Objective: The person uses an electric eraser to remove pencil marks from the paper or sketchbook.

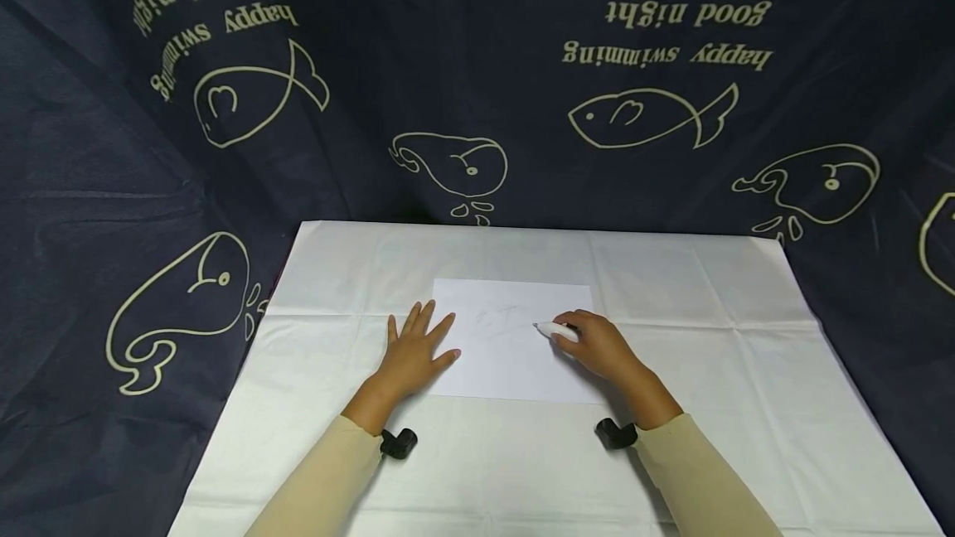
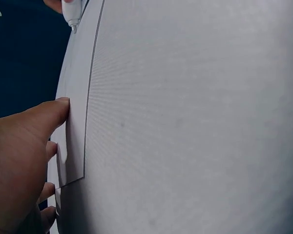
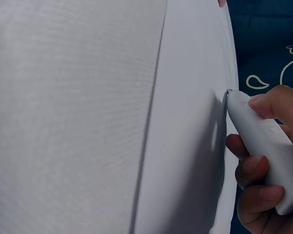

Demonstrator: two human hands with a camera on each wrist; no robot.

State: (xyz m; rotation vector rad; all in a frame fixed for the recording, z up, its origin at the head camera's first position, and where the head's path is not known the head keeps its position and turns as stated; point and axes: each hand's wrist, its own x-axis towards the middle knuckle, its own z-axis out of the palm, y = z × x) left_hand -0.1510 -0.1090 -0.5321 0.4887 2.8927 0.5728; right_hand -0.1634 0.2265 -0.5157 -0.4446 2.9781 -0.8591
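Observation:
A white sheet of paper (image 1: pixel 492 363) lies on the cloth, with faint marks on its upper part. My left hand (image 1: pixel 410 359) rests spread at the paper's left edge, its thumb and index finger over the sheet. My right hand (image 1: pixel 600 346) grips a white correction pen (image 1: pixel 555 330) with a small metal tip, held over the right half of the paper and pointing left. The right wrist view shows the fingers curled round the thick body of the correction pen (image 3: pixel 261 141), the tip close over the sheet. In the left wrist view, the left thumb (image 2: pixel 58 109) touches the paper.
A white cloth (image 1: pixel 671 454) with fold creases covers the table. Behind and beside it hangs a dark blue curtain (image 1: pixel 522 7) printed with fish, whales and lettering. A black wrist camera (image 1: pixel 399 443) sits at the left cuff, another black camera (image 1: pixel 615 434) at the right.

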